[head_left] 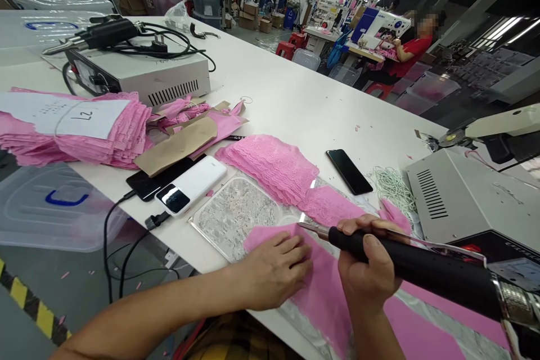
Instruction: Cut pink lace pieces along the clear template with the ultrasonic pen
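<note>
My left hand (276, 270) lies flat on a piece of plain pink fabric (324, 287), fingers stretched and slightly bent. In my right hand (371, 264) is a black hand-held ultrasonic welding gun (422, 267), gripped around its handle. Its thin metal tip points left and meets the fabric's upper edge, just beyond my left fingers; whether it presses down I cannot tell. Under the fabric lies a grey marbled board (236, 214). A fanned stack of pink lace pieces (270, 166) sits just behind, with another pink piece (333, 205) trailing from it toward the tip.
A control box (459, 191) stands right, beside pale green cord (392, 188) and a black phone (349, 171). Left are a white power bank (198, 180), a tied pink bundle (105, 146) and another box (143, 76) carrying a second gun (105, 34). A person in red sits beyond.
</note>
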